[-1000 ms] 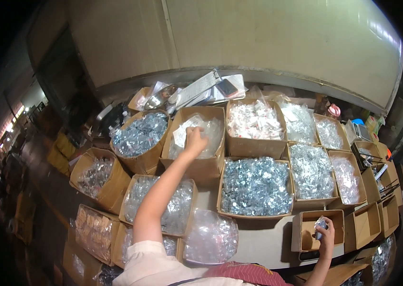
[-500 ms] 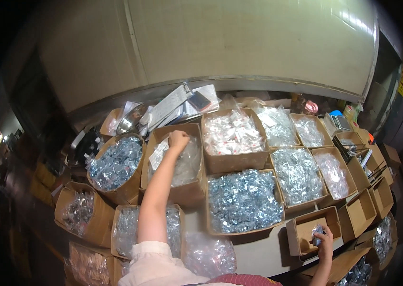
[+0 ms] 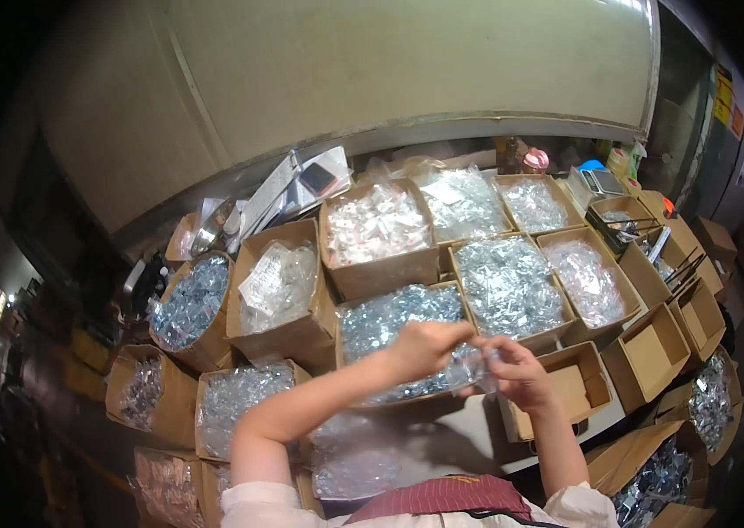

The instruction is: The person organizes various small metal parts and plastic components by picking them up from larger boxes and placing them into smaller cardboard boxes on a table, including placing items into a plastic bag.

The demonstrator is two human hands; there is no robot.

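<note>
Now I see my left hand [image 3: 429, 346] has left the tall carton of clear bags [image 3: 279, 290] and met my right hand [image 3: 521, 377], both pinching what seems a clear plastic packet [image 3: 469, 370] over the carton of bluish packets [image 3: 398, 317], making the handling two-handed.

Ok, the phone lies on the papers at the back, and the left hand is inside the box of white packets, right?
Not quite: the left hand isn't inside the box of white packets. The head view shows it beside the right hand, in front of the bluish packets. The phone does lie on the papers.
</note>
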